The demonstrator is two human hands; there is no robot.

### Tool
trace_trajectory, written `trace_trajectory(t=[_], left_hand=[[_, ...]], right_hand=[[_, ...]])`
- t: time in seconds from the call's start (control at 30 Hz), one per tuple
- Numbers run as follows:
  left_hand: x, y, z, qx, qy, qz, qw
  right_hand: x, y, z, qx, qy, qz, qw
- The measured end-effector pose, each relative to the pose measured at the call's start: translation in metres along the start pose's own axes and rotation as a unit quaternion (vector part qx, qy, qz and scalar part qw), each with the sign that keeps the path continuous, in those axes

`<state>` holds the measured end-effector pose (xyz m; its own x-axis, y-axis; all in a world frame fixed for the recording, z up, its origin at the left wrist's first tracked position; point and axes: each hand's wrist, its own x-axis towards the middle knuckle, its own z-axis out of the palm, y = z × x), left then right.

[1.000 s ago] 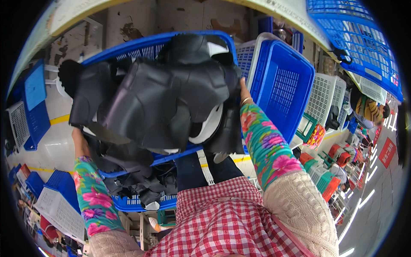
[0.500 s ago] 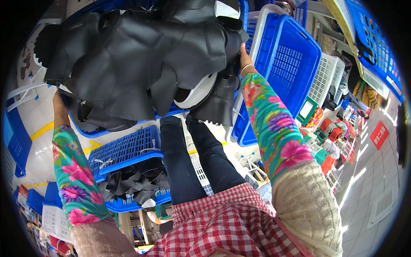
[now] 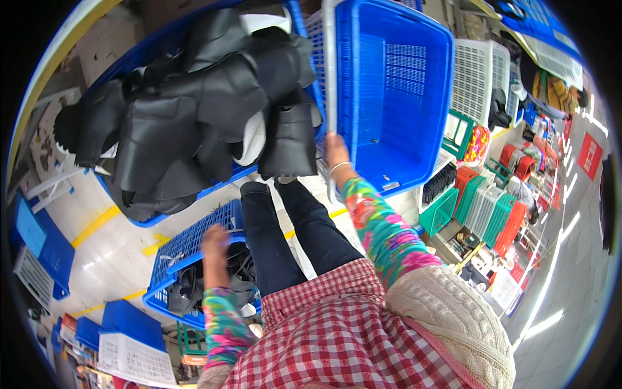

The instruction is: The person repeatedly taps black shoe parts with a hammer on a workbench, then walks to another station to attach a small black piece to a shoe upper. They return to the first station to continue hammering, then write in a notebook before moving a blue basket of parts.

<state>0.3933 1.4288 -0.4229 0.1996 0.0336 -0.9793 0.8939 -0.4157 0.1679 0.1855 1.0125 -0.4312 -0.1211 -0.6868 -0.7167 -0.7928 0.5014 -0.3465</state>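
A heap of black leather pieces (image 3: 159,133), shaped like boot uppers with some white lining showing, fills a blue basket (image 3: 152,222) in front of me. My right hand (image 3: 335,152) is closed at the near end of a white basket's rim (image 3: 331,84), with some of its fingers hidden. That rim runs alongside a deep blue basket (image 3: 402,123) with nothing in it. Smeared by motion, my left hand (image 3: 215,246) is over a lower blue slotted basket (image 3: 194,249), apart from the heap, and its fingers cannot be made out.
More dark pieces (image 3: 188,285) lie in the lower basket beside my legs. White crates (image 3: 472,81) and stacked green and red baskets (image 3: 483,204) stand to the right. Blue bins (image 3: 133,324) are at the lower left. A tiled aisle (image 3: 564,292) runs along the right.
Both hands have come off the black pieces, which now rest lower in their basket. My left hand has moved inward and nearer me; my right has shifted to the white rim. The view has turned.
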Motion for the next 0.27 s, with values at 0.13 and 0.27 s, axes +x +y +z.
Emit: trace_trajectory(t=[0.13,0.27], left_hand=[[-0.072,0.039,0.187,-0.029,-0.303,0.084,0.949],[-0.070,0.146,0.272,0.159,-0.178,0.175,0.955]], right_hand=[[-0.047,-0.033,0.039,0.271,-0.237,0.145,0.922],[-0.043,-0.105,0.065,0.372,-0.291,0.068,0.879]])
